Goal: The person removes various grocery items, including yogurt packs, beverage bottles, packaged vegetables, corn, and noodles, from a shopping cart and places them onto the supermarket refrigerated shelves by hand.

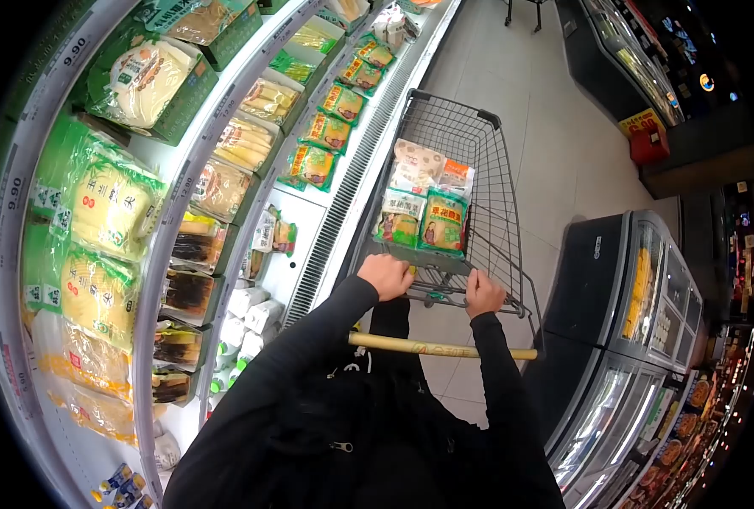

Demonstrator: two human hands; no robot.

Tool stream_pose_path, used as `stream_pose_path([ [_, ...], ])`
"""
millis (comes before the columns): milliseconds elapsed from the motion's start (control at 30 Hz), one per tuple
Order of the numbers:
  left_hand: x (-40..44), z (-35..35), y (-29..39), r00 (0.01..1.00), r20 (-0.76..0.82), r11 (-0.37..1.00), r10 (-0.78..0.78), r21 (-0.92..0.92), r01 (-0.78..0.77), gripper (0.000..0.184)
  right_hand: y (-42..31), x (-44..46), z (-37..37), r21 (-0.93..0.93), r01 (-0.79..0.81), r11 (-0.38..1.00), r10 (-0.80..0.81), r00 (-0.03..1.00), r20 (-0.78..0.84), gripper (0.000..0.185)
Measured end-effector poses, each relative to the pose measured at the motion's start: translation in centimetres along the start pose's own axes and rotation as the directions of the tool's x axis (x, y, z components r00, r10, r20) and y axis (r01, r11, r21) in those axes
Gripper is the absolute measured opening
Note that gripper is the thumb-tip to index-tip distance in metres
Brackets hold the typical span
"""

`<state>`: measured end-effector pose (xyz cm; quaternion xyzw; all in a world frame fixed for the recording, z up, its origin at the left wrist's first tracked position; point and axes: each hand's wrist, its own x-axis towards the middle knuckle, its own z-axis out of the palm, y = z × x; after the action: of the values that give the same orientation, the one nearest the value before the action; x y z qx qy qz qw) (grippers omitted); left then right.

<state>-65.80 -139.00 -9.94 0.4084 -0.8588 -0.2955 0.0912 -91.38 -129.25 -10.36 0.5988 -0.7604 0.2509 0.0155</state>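
Observation:
A wire shopping cart (506, 182) stands before me, its yellow handle bar (445, 347) below my forearms. My left hand (385, 276) is closed at the left of the cart's rear panel, its fingertips partly hidden. On the right of the same panel, my right hand (484, 293) is wrapped round the top edge. Inside the cart, just past my hands, lie a green-and-yellow food packet (444, 224), a white-and-green packet (399, 218), a spotted beige package (418, 162) and an orange-and-white package (457, 176).
A refrigerated shelf (343, 204) runs along my left, with bagged tofu sheets (110, 208), trays and green-orange packets (312, 165). Price strips edge each tier. Glass-fronted freezer cabinets (593, 271) stand at the right. A tiled aisle (538, 127) stretches ahead, with another cart's wheels (536, 27) far off.

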Motion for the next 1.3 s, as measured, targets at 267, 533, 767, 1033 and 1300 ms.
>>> stream_pose_path([
  [267,2.5,-0.9,0.1,1.0,-0.005,1.0,0.009,-0.029,-0.009,0.028,0.2,2.4,-0.3,-0.013,-0.023,1.0,0.024,0.998,0.063,0.034],
  [533,4.8,-1.8,0.0,0.995,0.081,0.998,-0.056,-0.002,0.057,0.028,1.0,4.9,0.4,-0.012,0.041,0.999,-0.04,0.997,0.072,0.031],
  [767,6.4,-1.6,-0.2,1.0,0.017,1.0,-0.003,0.031,0.003,0.022,1.6,6.7,0.8,0.08,0.032,0.996,-0.038,0.996,0.079,0.028],
  [1033,8.6,-2.3,0.0,0.997,-0.055,0.998,0.059,0.029,-0.057,0.016,2.1,9.2,0.3,0.128,0.006,0.992,-0.029,0.983,0.18,0.026],
  [1300,11.2,-2.6,-0.2,1.0,0.003,1.0,0.03,0.003,-0.03,0.016,3.0,11.7,0.1,0.184,-0.006,0.983,-0.043,0.964,0.264,0.028],
])
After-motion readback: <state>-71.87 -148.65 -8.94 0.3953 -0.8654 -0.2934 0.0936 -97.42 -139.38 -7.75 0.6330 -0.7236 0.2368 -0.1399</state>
